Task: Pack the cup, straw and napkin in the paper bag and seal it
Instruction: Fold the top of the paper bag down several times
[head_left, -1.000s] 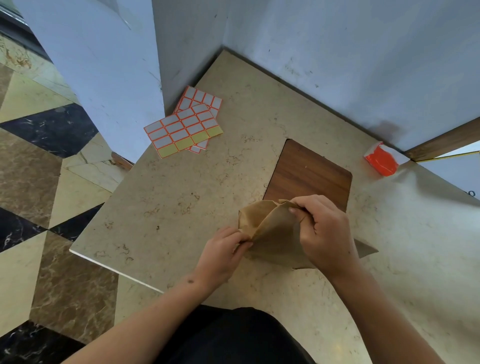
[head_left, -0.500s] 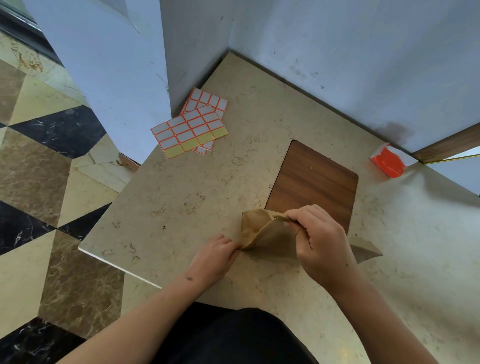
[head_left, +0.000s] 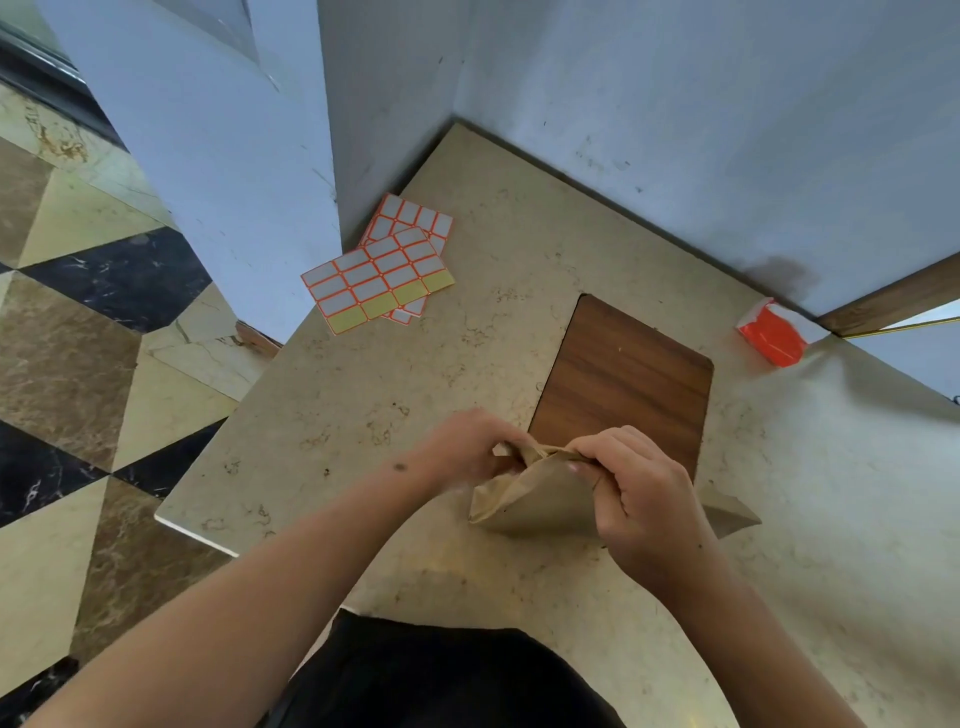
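A brown paper bag (head_left: 540, 501) lies on the beige stone table (head_left: 363, 405), near its middle, with its crumpled top edge raised. My left hand (head_left: 462, 449) pinches that top edge from the left. My right hand (head_left: 636, 491) grips the same edge from the right and covers much of the bag. One corner of the bag (head_left: 730, 514) sticks out to the right of my right hand. What is inside the bag is hidden; no cup, straw or napkin shows.
Two sheets of orange-edged label stickers (head_left: 382, 278) lie at the table's far left by the wall corner. A dark wooden board (head_left: 628, 379) lies just beyond the bag. An orange and white packet (head_left: 774, 335) rests by the back wall. The table's left edge drops to a tiled floor.
My left hand has gone from the bag's lower left corner up to its top edge, beside my right hand. The bag's mouth is now gathered between both hands.
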